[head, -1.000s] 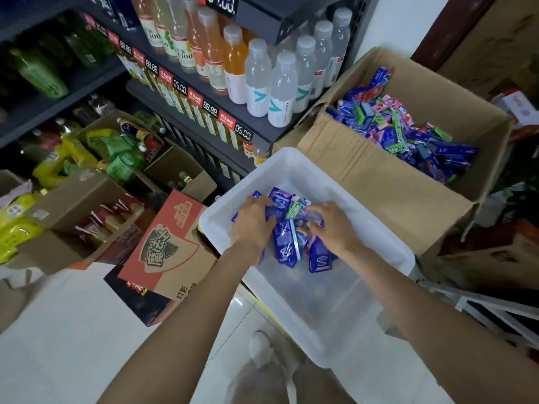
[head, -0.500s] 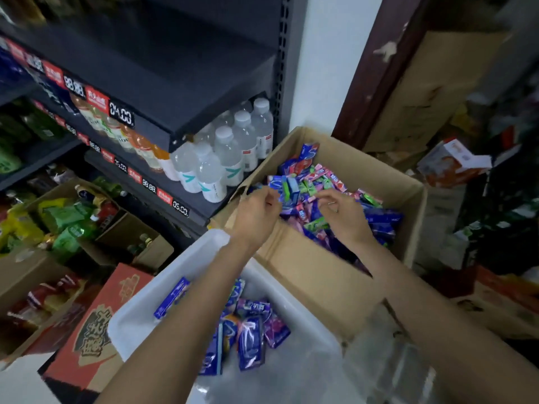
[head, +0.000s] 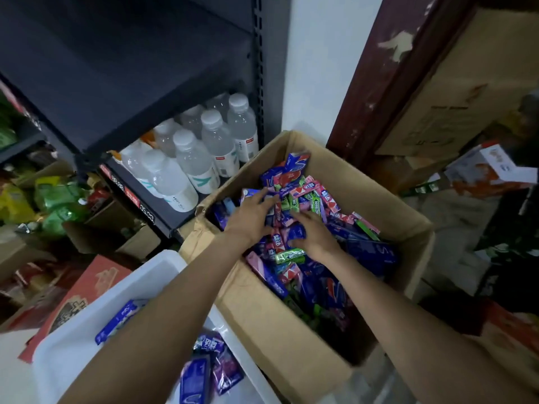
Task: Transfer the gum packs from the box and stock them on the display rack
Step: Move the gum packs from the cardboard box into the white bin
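An open cardboard box [head: 294,339] holds a heap of gum packs [head: 309,196] in blue, pink and green. Both my hands are down inside it. My left hand [head: 250,217] lies flat on the packs with fingers spread. My right hand [head: 313,233] rests on the heap just to its right, fingers curled over a blue pack [head: 296,231]; whether it grips that pack is unclear. A white plastic bin [head: 73,342] at the lower left holds a few blue and purple gum packs [head: 204,371], partly hidden under my left forearm.
A dark shelf unit [head: 122,62] stands at the left, with clear water bottles [head: 192,161] on its lower shelf right beside the box. Cartons of snacks and a red carton [head: 87,293] crowd the floor at left. More boxes [head: 493,170] pile up at right.
Both hands left the white bin, crossed over the box's near wall and sank onto the gum heap. My view tilted up and right toward the box.
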Action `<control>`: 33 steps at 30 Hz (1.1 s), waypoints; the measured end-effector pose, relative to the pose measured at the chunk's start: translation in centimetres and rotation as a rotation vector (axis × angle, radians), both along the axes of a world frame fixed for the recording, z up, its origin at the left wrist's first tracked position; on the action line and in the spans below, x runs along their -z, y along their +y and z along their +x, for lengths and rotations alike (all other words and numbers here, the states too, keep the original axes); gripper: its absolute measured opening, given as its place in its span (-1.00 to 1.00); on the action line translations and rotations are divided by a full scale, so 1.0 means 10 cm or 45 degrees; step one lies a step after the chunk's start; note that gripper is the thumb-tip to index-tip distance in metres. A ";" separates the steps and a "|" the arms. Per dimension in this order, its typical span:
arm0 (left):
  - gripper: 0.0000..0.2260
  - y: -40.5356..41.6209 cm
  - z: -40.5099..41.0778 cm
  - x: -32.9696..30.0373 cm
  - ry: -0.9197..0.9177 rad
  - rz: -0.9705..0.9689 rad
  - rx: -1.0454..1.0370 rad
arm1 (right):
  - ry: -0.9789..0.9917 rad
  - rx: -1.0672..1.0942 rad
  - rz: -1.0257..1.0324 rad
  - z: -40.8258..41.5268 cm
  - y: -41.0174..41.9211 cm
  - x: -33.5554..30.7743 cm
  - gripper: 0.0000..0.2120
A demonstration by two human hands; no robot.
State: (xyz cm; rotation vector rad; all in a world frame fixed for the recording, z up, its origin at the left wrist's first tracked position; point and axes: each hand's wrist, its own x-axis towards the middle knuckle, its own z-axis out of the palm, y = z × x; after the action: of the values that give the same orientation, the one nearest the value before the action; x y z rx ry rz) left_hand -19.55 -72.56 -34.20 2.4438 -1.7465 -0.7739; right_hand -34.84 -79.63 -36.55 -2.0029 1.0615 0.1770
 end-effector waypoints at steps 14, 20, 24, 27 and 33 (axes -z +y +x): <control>-0.52 0.15 -0.04 -0.09 0.270 -0.555 -0.235 | -0.144 0.023 -0.047 -0.07 -0.07 -0.13 -0.31; -0.56 0.41 -0.04 -0.44 0.366 -0.786 -0.475 | -0.240 0.229 -0.187 -0.15 -0.02 -0.36 -0.38; -0.56 0.69 0.00 -0.60 0.462 -0.848 -0.531 | -0.492 0.316 -0.153 -0.04 0.17 -0.67 -0.56; -0.57 1.02 0.06 -0.75 0.488 -0.952 -0.589 | -0.659 0.320 -0.199 0.09 0.44 -0.90 -0.70; -0.59 2.11 0.23 -0.84 0.569 -0.997 -0.661 | -0.812 0.337 -0.005 0.25 1.37 -1.03 -0.47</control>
State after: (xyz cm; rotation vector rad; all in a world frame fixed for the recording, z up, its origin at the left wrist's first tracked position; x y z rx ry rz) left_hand -17.24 -51.47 -25.76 1.8487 -0.9271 -0.4099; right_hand -32.34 -65.92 -26.25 -1.7150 0.8834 -0.5688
